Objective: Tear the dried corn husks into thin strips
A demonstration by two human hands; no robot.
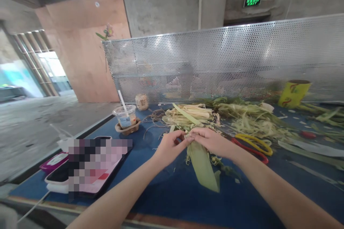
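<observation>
My left hand (169, 145) and my right hand (209, 140) meet above the blue table (172, 196), both pinched on the top end of a pale green corn husk leaf (202, 162). The leaf hangs down from my fingers toward me, its tip near the table. Just beyond my hands lies a pile of split husk strips (190, 114), with some brown twine (156, 116) to its left.
Yellow and red scissors (254, 145) lie right of my hands. A plastic drink cup with a straw (125, 116) stands at the left, phones (88, 166) nearer me. More husks (249, 114) and a yellow tape roll (293, 93) sit before a perforated metal screen (228, 61).
</observation>
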